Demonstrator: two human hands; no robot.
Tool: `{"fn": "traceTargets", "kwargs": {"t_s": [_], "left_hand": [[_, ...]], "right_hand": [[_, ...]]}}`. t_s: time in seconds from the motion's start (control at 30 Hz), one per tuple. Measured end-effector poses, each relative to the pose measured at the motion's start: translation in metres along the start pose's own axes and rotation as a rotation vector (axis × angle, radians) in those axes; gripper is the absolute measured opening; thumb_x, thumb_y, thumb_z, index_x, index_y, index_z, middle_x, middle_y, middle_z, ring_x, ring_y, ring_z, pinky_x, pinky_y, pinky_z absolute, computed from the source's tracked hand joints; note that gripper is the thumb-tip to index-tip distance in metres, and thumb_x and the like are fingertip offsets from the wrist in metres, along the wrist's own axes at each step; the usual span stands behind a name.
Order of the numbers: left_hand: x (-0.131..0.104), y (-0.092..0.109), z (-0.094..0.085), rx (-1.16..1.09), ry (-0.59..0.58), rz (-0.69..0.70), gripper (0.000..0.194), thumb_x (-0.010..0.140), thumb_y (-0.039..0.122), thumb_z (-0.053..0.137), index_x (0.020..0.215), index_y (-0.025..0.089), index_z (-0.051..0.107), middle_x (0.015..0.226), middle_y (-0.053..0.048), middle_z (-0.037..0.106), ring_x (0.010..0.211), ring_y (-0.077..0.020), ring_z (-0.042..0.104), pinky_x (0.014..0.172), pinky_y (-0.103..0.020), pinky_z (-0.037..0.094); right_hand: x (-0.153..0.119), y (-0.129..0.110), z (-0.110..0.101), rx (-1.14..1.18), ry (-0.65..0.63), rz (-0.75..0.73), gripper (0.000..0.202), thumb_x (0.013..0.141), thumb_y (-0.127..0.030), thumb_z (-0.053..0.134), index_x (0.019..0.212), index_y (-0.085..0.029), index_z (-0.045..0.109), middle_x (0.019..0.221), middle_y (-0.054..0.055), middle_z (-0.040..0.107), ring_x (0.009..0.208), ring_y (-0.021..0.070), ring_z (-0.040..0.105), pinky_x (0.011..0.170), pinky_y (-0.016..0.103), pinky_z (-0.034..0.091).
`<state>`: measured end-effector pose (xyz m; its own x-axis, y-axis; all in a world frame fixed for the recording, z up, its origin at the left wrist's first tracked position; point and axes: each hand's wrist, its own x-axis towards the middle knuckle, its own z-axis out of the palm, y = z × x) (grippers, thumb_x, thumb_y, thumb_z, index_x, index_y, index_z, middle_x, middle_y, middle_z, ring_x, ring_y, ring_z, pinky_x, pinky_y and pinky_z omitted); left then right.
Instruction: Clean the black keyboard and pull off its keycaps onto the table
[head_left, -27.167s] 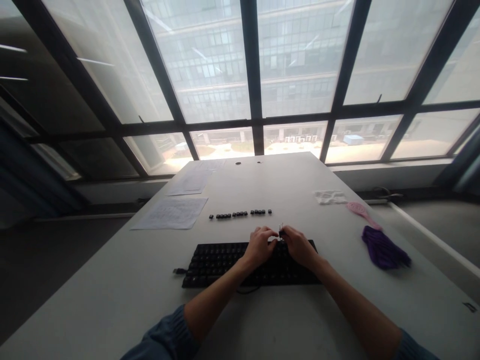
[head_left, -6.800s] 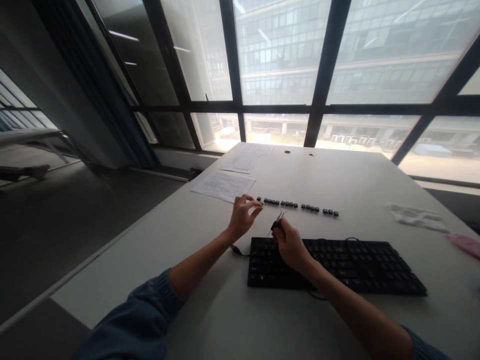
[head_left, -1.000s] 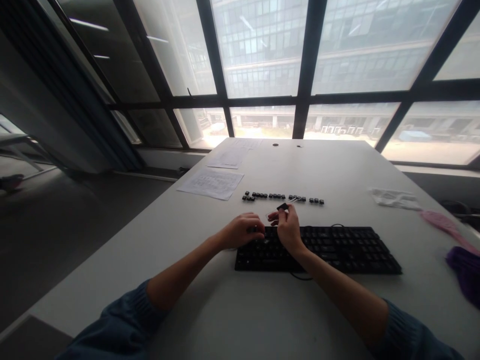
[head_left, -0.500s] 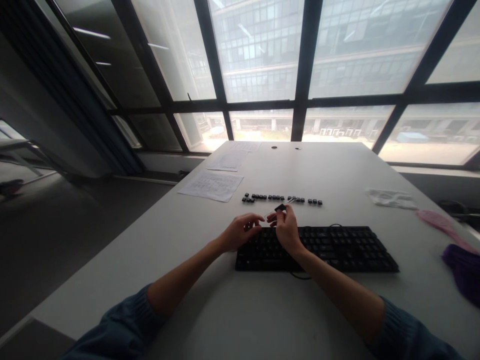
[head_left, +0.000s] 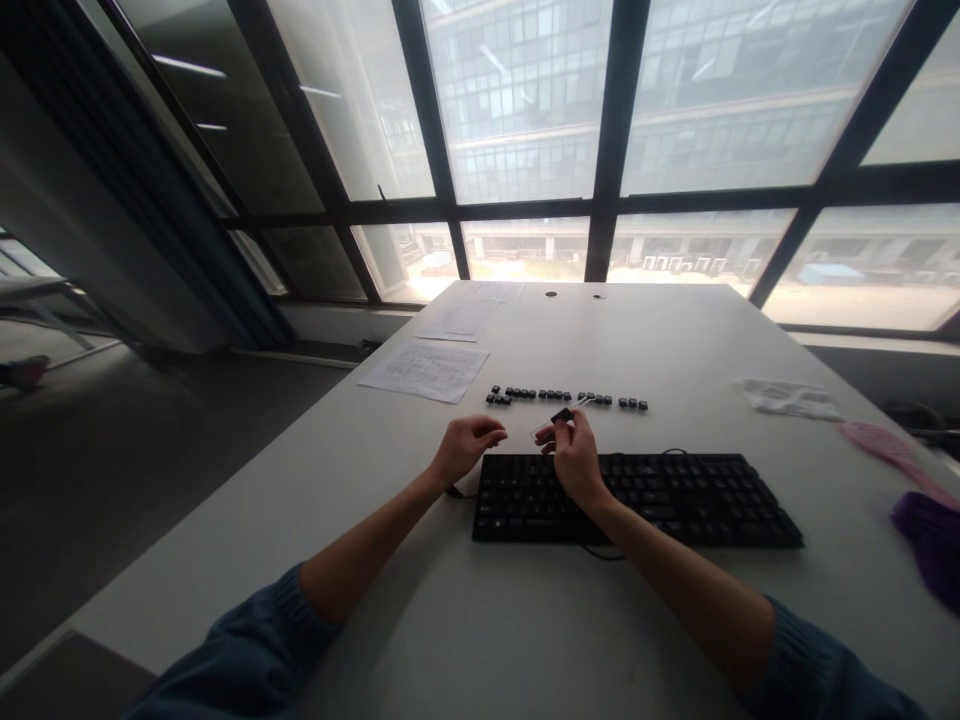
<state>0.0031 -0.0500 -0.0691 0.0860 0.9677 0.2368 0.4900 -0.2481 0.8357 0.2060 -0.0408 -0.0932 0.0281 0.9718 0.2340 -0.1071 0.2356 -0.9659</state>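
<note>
A black keyboard [head_left: 660, 500] lies in front of me on the white table. My right hand [head_left: 576, 455] is over its back left part, fingers closed around a keycap puller [head_left: 561, 415] with a black grip and thin wire loops. Left of it, my left hand [head_left: 466, 448] hovers near the keyboard's back left corner. Its fingers are pinched together; whatever may be between the fingertips cannot be made out. Behind both hands, several loose black keycaps [head_left: 555, 395] stand in a row on the table.
Printed sheets [head_left: 427, 371] lie on the left of the table [head_left: 585, 640]. To the right are a white cloth [head_left: 787, 396], a pink cloth [head_left: 889, 450] and a purple cloth [head_left: 930, 540]. A cable [head_left: 454, 492] shows by the keyboard's left edge. Windows stand behind the table.
My left hand has moved left and slightly up, away from the puller and off the keyboard, and its fingers have closed into a pinch. My right hand stays nearly still with the keycap puller.
</note>
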Motion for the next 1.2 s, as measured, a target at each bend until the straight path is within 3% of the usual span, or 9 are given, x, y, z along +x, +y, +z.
{"fn": "traceTargets", "kwargs": {"t_s": [0.1, 0.17, 0.33, 0.43, 0.57, 0.8, 1.0, 1.2], "left_hand": [[0.004, -0.009, -0.003, -0.11, -0.014, -0.077, 0.035, 0.075, 0.038, 0.077, 0.101, 0.015, 0.074, 0.093, -0.008, 0.077, 0.081, -0.0193, 0.071, 0.079, -0.032, 0.057], [0.007, -0.014, -0.005, -0.081, -0.034, -0.054, 0.035, 0.077, 0.035, 0.076, 0.107, 0.016, 0.074, 0.097, -0.008, 0.076, 0.086, -0.0197, 0.071, 0.083, -0.034, 0.057], [0.031, -0.018, -0.007, 0.28, 0.028, 0.218, 0.02, 0.08, 0.033, 0.075, 0.093, 0.018, 0.075, 0.086, -0.004, 0.069, 0.074, -0.0157, 0.063, 0.074, -0.031, 0.054], [0.056, -0.019, -0.004, 0.501, 0.067, 0.38, 0.016, 0.078, 0.028, 0.079, 0.091, 0.02, 0.075, 0.091, -0.005, 0.065, 0.087, -0.0194, 0.06, 0.083, -0.035, 0.051], [0.08, -0.021, 0.005, 0.746, 0.026, 0.457, 0.013, 0.078, 0.024, 0.079, 0.091, 0.023, 0.075, 0.104, -0.007, 0.064, 0.103, -0.0259, 0.054, 0.092, -0.042, 0.044], [0.083, -0.026, 0.011, 0.632, -0.041, 0.506, 0.024, 0.087, 0.017, 0.067, 0.111, 0.021, 0.066, 0.103, -0.005, 0.069, 0.101, -0.0228, 0.054, 0.094, -0.038, 0.043], [0.089, -0.033, 0.013, 0.663, -0.038, 0.491, 0.014, 0.085, 0.021, 0.07, 0.099, 0.02, 0.071, 0.099, -0.006, 0.068, 0.099, -0.023, 0.053, 0.093, -0.037, 0.043], [0.094, -0.043, 0.021, 0.705, -0.032, 0.465, 0.016, 0.083, 0.02, 0.072, 0.099, 0.021, 0.074, 0.097, -0.006, 0.063, 0.099, -0.0237, 0.051, 0.091, -0.037, 0.043]], "right_hand": [[0.0, 0.0, 0.0, -0.01, -0.002, -0.003, 0.021, 0.095, -0.043, 0.045, 0.096, -0.023, 0.043, 0.073, 0.003, 0.069, 0.061, 0.0179, 0.066, 0.055, 0.031, 0.055], [0.0, -0.001, 0.0, -0.01, -0.005, -0.002, 0.02, 0.095, -0.043, 0.045, 0.096, -0.023, 0.044, 0.074, 0.003, 0.069, 0.061, 0.0178, 0.066, 0.055, 0.031, 0.055], [0.0, -0.002, 0.001, 0.005, -0.009, -0.001, 0.022, 0.094, -0.045, 0.046, 0.096, -0.023, 0.044, 0.072, 0.002, 0.069, 0.06, 0.0171, 0.065, 0.054, 0.029, 0.053], [0.0, -0.002, 0.001, 0.012, -0.005, 0.005, 0.024, 0.093, -0.046, 0.048, 0.095, -0.023, 0.045, 0.072, 0.002, 0.069, 0.059, 0.0173, 0.065, 0.054, 0.029, 0.053], [-0.001, 0.0, 0.001, -0.005, -0.002, 0.005, 0.022, 0.094, -0.045, 0.047, 0.095, -0.023, 0.045, 0.073, 0.002, 0.069, 0.061, 0.0177, 0.066, 0.055, 0.03, 0.053], [0.0, 0.0, 0.001, -0.017, -0.024, 0.009, 0.02, 0.096, -0.043, 0.046, 0.094, -0.023, 0.044, 0.075, 0.003, 0.069, 0.061, 0.0176, 0.066, 0.057, 0.031, 0.054], [-0.001, 0.001, 0.0, -0.031, -0.023, -0.003, 0.018, 0.096, -0.042, 0.045, 0.096, -0.023, 0.045, 0.076, 0.003, 0.07, 0.063, 0.0178, 0.067, 0.056, 0.03, 0.053], [0.0, 0.002, 0.0, -0.021, -0.033, -0.011, 0.017, 0.096, -0.04, 0.045, 0.096, -0.023, 0.046, 0.076, 0.003, 0.069, 0.064, 0.0182, 0.067, 0.057, 0.03, 0.053]]}}
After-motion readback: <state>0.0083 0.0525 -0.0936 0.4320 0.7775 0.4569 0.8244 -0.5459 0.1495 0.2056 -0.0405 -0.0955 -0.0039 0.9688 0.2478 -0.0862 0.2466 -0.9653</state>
